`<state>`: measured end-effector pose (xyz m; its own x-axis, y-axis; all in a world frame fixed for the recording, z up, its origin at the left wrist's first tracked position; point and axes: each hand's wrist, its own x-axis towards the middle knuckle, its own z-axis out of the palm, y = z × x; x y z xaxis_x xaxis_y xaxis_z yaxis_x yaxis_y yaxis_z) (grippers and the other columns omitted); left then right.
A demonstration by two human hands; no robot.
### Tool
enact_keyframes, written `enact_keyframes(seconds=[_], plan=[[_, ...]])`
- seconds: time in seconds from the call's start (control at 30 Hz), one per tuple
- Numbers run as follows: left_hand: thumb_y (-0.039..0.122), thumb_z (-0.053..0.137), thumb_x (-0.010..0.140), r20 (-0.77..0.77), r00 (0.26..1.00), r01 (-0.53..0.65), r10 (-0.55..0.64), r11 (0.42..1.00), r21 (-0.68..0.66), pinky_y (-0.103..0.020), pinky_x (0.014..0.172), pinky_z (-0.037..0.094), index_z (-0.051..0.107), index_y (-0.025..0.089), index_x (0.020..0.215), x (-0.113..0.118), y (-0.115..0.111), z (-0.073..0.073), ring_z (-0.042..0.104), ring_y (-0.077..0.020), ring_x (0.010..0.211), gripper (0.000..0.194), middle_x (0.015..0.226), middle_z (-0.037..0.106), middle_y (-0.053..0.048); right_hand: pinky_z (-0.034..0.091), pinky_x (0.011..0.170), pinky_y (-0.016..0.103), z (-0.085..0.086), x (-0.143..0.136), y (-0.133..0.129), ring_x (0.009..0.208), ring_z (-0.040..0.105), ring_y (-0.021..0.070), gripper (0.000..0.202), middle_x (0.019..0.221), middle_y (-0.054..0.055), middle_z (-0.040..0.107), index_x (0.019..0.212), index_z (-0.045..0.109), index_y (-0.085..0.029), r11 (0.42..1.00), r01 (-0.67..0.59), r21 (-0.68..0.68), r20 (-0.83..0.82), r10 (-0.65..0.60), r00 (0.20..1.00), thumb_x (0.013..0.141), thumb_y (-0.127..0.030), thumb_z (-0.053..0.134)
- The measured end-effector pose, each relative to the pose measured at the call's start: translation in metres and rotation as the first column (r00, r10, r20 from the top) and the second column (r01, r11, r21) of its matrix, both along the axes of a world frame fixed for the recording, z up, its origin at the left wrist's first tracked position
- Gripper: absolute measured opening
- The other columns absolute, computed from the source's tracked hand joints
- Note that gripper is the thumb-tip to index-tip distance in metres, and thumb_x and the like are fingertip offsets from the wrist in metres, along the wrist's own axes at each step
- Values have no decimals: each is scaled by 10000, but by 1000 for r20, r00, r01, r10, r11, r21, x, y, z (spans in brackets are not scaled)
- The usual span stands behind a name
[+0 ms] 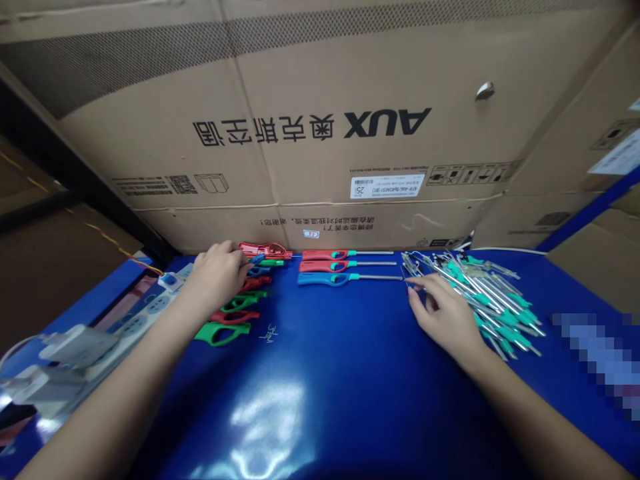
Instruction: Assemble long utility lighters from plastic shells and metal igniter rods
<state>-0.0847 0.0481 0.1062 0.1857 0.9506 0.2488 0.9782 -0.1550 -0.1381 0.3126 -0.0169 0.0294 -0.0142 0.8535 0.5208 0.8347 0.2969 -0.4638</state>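
My left hand (217, 275) is at the column of plastic handle shells, its fingers closed on a tilted blue lighter handle shell (257, 259). Below it lie red shells and green shells (223, 332), partly hidden by the hand. My right hand (444, 312) has thumb and forefinger together near the rod tip of a blue lighter (324, 279); what they pinch is too small to make out. Two red long-necked lighters (325, 266) lie parallel above the blue one. Beside my right hand is a pile of metal lighter rods with teal parts (500, 303).
A large cardboard sheet (300, 173) stands behind the blue table (350, 387). At the left, a power strip (135, 325) holds white plugs (80, 343) with cables. A red shell with inner parts (267, 250) lies against the cardboard. A blurred patch covers the right edge.
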Motion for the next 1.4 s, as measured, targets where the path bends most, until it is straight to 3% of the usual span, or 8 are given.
enact_keyframes(seconds=[0.17, 0.33, 0.47, 0.63, 0.73, 0.93, 1.17, 1.4], plan=[[304, 453, 973, 223, 905, 361, -363, 931, 49, -448, 906, 515, 621, 158, 897, 60, -44, 2, 611, -295, 1005, 235, 1113, 590, -141, 484, 576, 284, 2, -8, -10, 520, 481, 99, 276, 1032, 82, 631, 1216, 589, -224, 969, -248, 19, -55, 248, 967, 963, -284, 496], [186, 472, 980, 270, 829, 544, -490, 819, -183, -450, 871, 530, 580, 154, 943, 129, -75, -39, 622, -273, 942, 118, 1035, 621, -122, 527, 689, 266, -3, -18, -23, 727, 609, 123, 386, 1186, 87, 593, 1334, 512, -270, 854, -511, -97, 87, 519, 850, 950, -284, 545], [222, 511, 986, 376, 763, 621, -526, 758, -202, -452, 909, 520, 572, 169, 1018, 152, -81, -69, 618, -273, 1008, 87, 1092, 623, -111, 525, 763, 279, -7, -24, -24, 857, 637, 149, 285, 1186, 88, 572, 1227, 587, -251, 783, -584, -213, 150, 617, 773, 947, -274, 541], [308, 661, 913, 510, 667, 692, -544, 705, -154, -510, 1079, 408, 557, 231, 1139, 143, -82, -74, 558, -287, 1194, 260, 1287, 584, -91, 502, 754, 265, -2, -19, -19, 844, 635, 145, 136, 1126, 50, 577, 1050, 620, -237, 750, -557, -357, 154, 635, 757, 926, -253, 568], [288, 733, 852, 560, 695, 626, -451, 762, -164, -506, 1049, 432, 509, 253, 1279, 124, -79, -73, 541, -300, 1210, 483, 1313, 579, -91, 496, 737, 267, 4, -12, -17, 827, 630, 144, 146, 1133, 45, 575, 1050, 613, -241, 771, -521, -365, 174, 607, 776, 908, -241, 581], [263, 673, 894, 622, 689, 570, -373, 809, -146, -454, 986, 484, 604, 238, 1209, 99, -66, -85, 586, -269, 1101, 324, 1178, 634, -84, 513, 735, 281, 4, -9, -13, 854, 635, 162, 105, 1104, 52, 586, 1015, 639, -243, 804, -495, -329, 190, 570, 800, 928, -271, 588], [228, 680, 872, 681, 632, 567, -369, 820, -82, -432, 990, 481, 607, 215, 1219, 103, -65, -94, 587, -250, 1075, 354, 1134, 641, -77, 524, 771, 273, -3, -12, -9, 847, 632, 145, 138, 1049, 58, 602, 921, 633, -218, 819, -506, -270, 15, 529, 849, 987, -253, 517], [227, 656, 866, 703, 602, 569, -380, 821, -44, -424, 963, 495, 614, 215, 1214, 105, -64, -98, 600, -246, 1046, 350, 1123, 649, -81, 525, 786, 288, 3, -8, -10, 898, 647, 162, 71, 1138, 49, 603, 979, 640, -241, 804, -489, -337, 119, 552, 825, 946, -287, 598]])
